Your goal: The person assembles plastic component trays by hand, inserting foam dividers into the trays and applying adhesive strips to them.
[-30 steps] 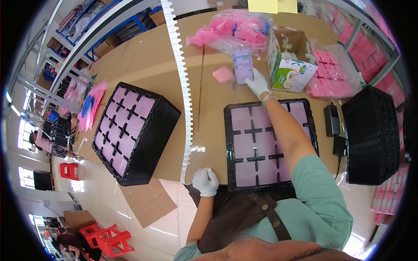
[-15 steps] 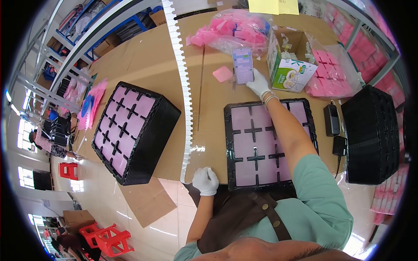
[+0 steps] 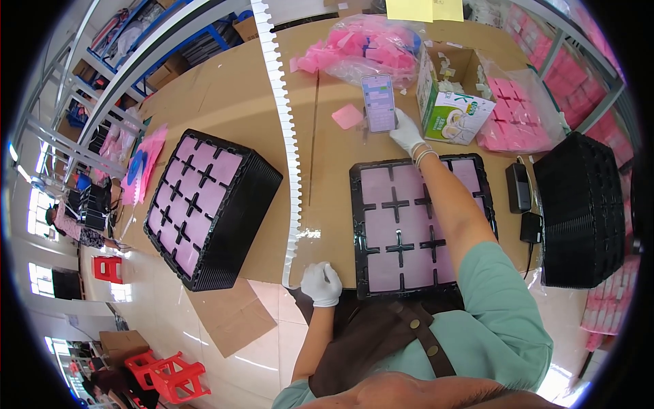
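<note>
My right hand [image 3: 407,132], in a white glove, reaches over the table to the lower right edge of a smartphone [image 3: 379,102] with a lit screen. Its fingers close on that edge; some are hidden. Near the table's front edge rests my left hand [image 3: 321,284], also gloved, its fingers curled in and nothing visible in them. Under my right forearm lies a black tray [image 3: 359,262] whose compartments hold pink-lilac sheets [image 3: 381,235]. A small pink square pad [image 3: 347,116] is left of the smartphone.
A tilted stack of black trays [image 3: 248,204] stands left, another [image 3: 582,211] right. Behind are an open carton [image 3: 455,119], bagged pink pieces [image 3: 371,48] and packed pink pads [image 3: 518,116]. A white notched strip [image 3: 289,143] crosses the table. Black power adapters [image 3: 521,187] lie right.
My right hand has shifted slightly right, from the screen's lower corner to the smartphone's edge. The smartphone and my left hand stay in place.
</note>
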A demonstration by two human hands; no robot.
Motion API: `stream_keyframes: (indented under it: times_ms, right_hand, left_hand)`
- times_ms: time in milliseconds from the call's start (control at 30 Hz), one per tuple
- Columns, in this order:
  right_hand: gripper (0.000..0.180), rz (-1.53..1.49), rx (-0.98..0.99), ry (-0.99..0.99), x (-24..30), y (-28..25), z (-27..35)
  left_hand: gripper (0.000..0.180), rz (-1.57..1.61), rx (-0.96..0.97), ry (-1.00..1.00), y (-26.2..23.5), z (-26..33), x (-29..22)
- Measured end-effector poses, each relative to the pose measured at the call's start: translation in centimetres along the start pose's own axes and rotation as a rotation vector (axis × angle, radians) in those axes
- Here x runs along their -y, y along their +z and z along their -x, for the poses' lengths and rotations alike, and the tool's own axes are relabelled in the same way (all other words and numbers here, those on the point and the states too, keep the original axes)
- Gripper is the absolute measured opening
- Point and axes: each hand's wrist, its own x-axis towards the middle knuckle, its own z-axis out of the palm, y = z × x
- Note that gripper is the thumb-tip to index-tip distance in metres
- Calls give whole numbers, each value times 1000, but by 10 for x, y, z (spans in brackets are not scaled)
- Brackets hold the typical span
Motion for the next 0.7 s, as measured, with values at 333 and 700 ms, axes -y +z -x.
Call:
stream_keyframes:
  times_ms: [333, 700]
  right_hand:
    - [49, -200, 118, 3, -20, -8, -6]
    - [43, -188, 14, 15, -18, 3, -6]
  left_hand:
    - [2, 15, -29, 17, 3, 1, 4]
    - [2, -4, -31, -5, 1, 2, 1]
